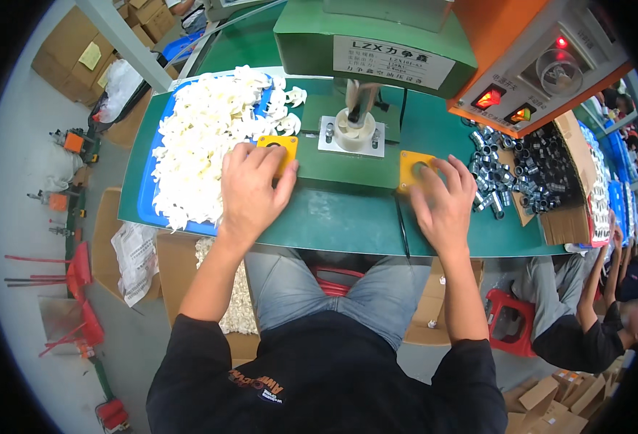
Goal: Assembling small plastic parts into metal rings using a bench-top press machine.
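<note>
Flanking one press (pixel 306 42), two hands (pixel 250 192) (pixel 446 202) sit at two yellow boxes (pixel 287 147) (pixel 406 160).

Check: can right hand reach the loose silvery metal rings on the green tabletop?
Likely yes: the right hand, at the square yellow button box, is left of the rings; nothing visible blocks it.
</note>
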The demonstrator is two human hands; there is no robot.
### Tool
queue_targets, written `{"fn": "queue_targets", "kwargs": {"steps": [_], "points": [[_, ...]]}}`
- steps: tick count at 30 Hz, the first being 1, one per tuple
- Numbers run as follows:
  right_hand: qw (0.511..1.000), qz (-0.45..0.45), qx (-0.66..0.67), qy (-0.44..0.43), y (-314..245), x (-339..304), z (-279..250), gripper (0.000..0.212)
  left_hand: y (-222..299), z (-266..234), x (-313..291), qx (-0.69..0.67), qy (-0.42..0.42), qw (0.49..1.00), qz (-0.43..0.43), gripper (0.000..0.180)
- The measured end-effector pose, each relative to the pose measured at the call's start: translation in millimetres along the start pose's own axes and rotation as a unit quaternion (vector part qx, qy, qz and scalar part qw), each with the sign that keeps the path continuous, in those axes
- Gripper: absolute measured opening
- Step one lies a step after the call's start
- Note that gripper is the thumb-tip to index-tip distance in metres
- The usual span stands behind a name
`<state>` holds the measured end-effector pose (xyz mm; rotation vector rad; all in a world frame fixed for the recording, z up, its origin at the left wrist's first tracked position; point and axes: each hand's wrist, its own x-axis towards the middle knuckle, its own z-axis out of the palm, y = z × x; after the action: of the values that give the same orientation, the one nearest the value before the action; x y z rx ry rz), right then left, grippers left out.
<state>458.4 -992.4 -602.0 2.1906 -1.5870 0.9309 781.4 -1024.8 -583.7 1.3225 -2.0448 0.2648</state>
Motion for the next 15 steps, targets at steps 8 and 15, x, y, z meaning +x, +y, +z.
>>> {"fn": "queue_targets", "kwargs": {"steps": [8,15], "points": [[0.994,0.039,0.096,0.039,-20,31,1,0.048,-41,-11,48,0.067,-0.057,0.996,-0.035,0.024],[0.977,0.097,0.193,-0.006,-46,68,20,0.066,-51,-6,60,0.153,-0.23,0.958,-0.081,0.021]]}}
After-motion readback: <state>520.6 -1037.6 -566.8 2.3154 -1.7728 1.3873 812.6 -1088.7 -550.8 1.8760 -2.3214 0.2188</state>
